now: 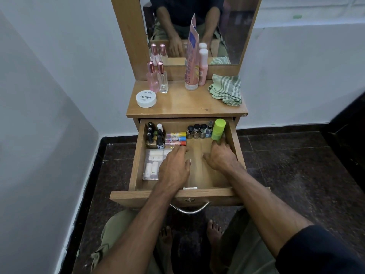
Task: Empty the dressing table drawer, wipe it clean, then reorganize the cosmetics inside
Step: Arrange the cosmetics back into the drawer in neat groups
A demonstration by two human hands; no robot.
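Note:
The wooden drawer is pulled open below the table top. Both hands are inside it. My left hand lies palm down, its fingertips touching the red-capped tube, the nearest of three tubes lying side by side. My right hand rests on the drawer floor with a fingertip against the base of the upright green bottle. Dark nail polish bottles stand at the back left, small glitter jars at the back middle. A clear box of white items lies front left, partly hidden by my left hand.
On the table top stand two perfume bottles, a white nail polish remover jar, a tall pink tube, a pink bottle and a folded green striped cloth. A mirror rises behind. Walls close in on the left.

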